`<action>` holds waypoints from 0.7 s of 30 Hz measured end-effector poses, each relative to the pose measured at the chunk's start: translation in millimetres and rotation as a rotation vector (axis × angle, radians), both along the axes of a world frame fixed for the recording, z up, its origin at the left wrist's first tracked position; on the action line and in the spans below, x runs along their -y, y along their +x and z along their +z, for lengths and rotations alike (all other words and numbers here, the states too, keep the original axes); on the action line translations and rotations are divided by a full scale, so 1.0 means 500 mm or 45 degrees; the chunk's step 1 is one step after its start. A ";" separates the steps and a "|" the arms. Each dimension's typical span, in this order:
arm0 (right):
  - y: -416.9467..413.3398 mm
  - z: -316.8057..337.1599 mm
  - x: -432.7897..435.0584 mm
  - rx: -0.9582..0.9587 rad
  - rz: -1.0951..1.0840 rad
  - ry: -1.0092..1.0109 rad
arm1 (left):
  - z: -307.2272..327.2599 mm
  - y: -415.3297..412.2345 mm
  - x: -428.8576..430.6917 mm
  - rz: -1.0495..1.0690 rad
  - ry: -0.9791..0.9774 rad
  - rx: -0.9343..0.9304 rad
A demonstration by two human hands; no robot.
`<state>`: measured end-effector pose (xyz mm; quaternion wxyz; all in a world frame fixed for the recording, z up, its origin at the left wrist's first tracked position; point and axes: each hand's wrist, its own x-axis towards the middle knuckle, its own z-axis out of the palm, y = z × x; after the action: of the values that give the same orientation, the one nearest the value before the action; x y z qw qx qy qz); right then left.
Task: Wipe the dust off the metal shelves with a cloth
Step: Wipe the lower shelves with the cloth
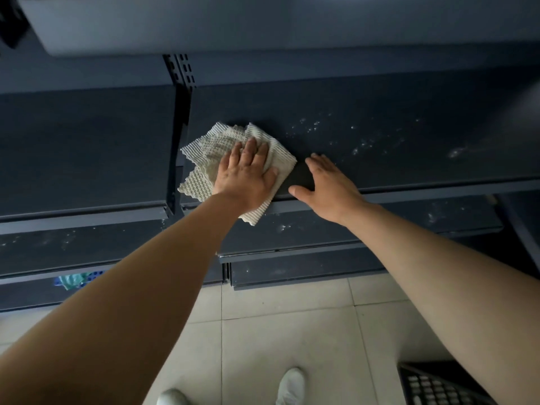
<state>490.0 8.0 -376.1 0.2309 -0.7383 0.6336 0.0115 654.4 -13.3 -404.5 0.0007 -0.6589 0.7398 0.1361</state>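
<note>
A dark metal shelf [380, 135] runs across the middle of the view, speckled with pale dust to the right. A cream ribbed cloth [204, 147] lies crumpled at the shelf's left end, one corner hanging over the front edge. My left hand [245, 173] presses flat on the cloth with straight fingers. Just right of the cloth, my right hand [327, 188] rests flat on the shelf, with its thumb along the front lip. A darker, cleaner patch shows between the two hands.
A slotted upright post [184, 71] divides this shelf from the neighbouring one [81, 147] on the left. Lower dusty shelves [336, 229] step out below. A blue-green item [76, 280] sits low left. Tiled floor [292, 317], white shoes and a dark crate [438, 387] lie beneath.
</note>
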 end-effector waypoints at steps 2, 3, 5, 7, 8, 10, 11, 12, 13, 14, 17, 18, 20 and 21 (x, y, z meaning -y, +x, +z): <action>0.001 0.000 0.000 -0.007 0.009 0.003 | 0.002 0.024 -0.002 0.085 0.018 0.040; 0.000 -0.001 -0.001 -0.014 0.012 0.000 | 0.001 0.039 -0.005 0.147 0.035 0.049; -0.002 -0.002 -0.002 -0.013 0.012 -0.005 | 0.000 0.073 -0.008 0.271 0.075 0.068; -0.002 -0.003 -0.003 -0.008 0.015 -0.004 | -0.004 0.097 -0.007 0.375 0.094 0.088; -0.003 -0.003 -0.003 -0.008 0.013 -0.005 | -0.006 0.098 -0.003 0.406 0.091 0.093; -0.004 -0.005 -0.001 -0.005 0.009 -0.010 | -0.010 0.085 0.005 0.429 0.064 0.096; -0.005 -0.006 -0.001 -0.002 0.008 -0.012 | -0.011 0.075 0.009 0.423 0.049 0.093; -0.006 -0.007 -0.002 0.003 0.005 -0.015 | -0.011 0.064 0.013 0.403 0.034 0.089; -0.007 -0.008 -0.002 0.011 0.000 -0.018 | -0.012 0.053 0.019 0.373 0.021 0.083; -0.008 -0.009 -0.001 0.019 -0.005 -0.018 | -0.011 0.041 0.025 0.341 0.016 0.076; -0.007 -0.012 0.001 0.034 -0.013 -0.025 | -0.008 -0.012 0.033 0.222 0.025 0.069; -0.006 -0.013 0.001 0.038 -0.017 -0.029 | -0.008 -0.033 0.032 0.171 0.027 0.061; -0.005 -0.015 -0.001 0.056 -0.032 -0.045 | -0.007 -0.064 0.027 0.086 0.028 0.027; -0.006 -0.017 -0.003 0.071 -0.047 -0.059 | -0.006 -0.071 0.026 0.058 0.027 0.011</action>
<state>486.9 9.4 -384.7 0.2313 -0.7317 0.6406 -0.0281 618.8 -26.2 -407.6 0.0079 -0.6762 0.7230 0.1411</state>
